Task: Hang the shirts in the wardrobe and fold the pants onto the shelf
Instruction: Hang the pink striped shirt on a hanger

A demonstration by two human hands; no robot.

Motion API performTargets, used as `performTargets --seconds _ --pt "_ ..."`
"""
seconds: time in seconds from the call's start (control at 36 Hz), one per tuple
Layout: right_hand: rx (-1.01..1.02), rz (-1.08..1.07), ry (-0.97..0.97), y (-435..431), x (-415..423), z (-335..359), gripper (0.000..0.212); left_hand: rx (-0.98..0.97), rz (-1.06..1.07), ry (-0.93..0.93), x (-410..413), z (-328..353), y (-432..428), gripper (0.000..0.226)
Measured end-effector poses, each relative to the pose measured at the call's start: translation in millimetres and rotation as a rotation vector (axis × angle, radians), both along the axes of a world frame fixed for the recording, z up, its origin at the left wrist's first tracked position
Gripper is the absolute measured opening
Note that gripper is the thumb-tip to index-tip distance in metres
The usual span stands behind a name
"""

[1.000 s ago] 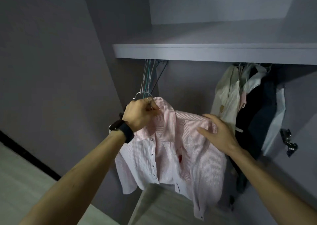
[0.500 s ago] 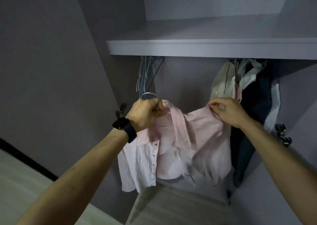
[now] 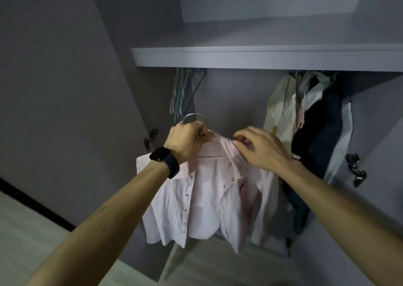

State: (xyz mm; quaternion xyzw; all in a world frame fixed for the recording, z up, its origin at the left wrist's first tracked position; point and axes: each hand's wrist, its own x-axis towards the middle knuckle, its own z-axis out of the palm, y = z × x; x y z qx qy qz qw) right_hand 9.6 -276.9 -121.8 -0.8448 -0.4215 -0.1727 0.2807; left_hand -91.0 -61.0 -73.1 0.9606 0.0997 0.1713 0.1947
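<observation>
The left hand (image 3: 187, 139) is closed around the neck of a wire hanger (image 3: 194, 116), whose silver hook curves up just above the knuckles. The shirt (image 3: 207, 196) hangs on that hanger. It is held in front of the open wardrobe (image 3: 235, 98), below the front edge of the shelf (image 3: 261, 58). It is not yet on the rail, which is hidden behind that edge. The right hand (image 3: 261, 150) has its fingers curled and pinches the shirt's collar on the right side of the neck.

A bunch of empty hangers (image 3: 181, 96) hangs at the left end and a group of hung clothes (image 3: 316, 133) at the right. Between them lies an open stretch of the wardrobe's back panel. The hook sits under the left part of this gap, near the empty hangers. The shirt's right side hangs just beside the hung clothes, and its hem ends above the wardrobe's bottom board (image 3: 209, 264).

The shirt is thin cloth with fine pink and white stripes. Its front is open, with a row of small dark buttons down one edge. The empty hangers are thin wire, teal and pale. The hung clothes are cream, white with a lace trim, and dark navy. The shelf and panels are smooth, matt grey-lilac, and the shelf has a straight, square front edge. A metal hinge (image 3: 355, 170) is fixed to the right side panel. A dark watch (image 3: 163, 158) sits on the left wrist.
</observation>
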Motion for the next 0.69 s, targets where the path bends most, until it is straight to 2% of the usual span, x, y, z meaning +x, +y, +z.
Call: performTargets --seconds 0.14,0.22,0.31,0.44,0.5,0.58,0.69 --pt "0.040 -0.117 -0.138 10 -13 -1 0.036 0.055 0.003 -0.029 5 -4 -11 0.011" --pt "-0.055 -0.191 -0.117 20 -19 -1 0.027 0.076 0.013 -0.056 7 -3 -17 0.007" --pt "-0.100 -0.233 -0.006 30 -17 8 0.017 0.086 0.043 -0.052 10 -5 -19 0.004" --pt "0.062 -0.245 0.259 42 -21 32 0.013 0.114 0.033 0.018 17 -5 -14 0.011" --pt "0.045 -0.213 0.251 44 -23 35 0.017 0.122 0.027 0.021 18 -3 -15 0.013" --pt "-0.091 -0.154 0.323 39 -20 33 0.033 0.061 0.033 0.009 19 2 -12 0.008" --pt "0.003 -0.270 0.260 13 -5 21 0.046 -0.012 -0.001 0.029 17 2 -2 0.006"
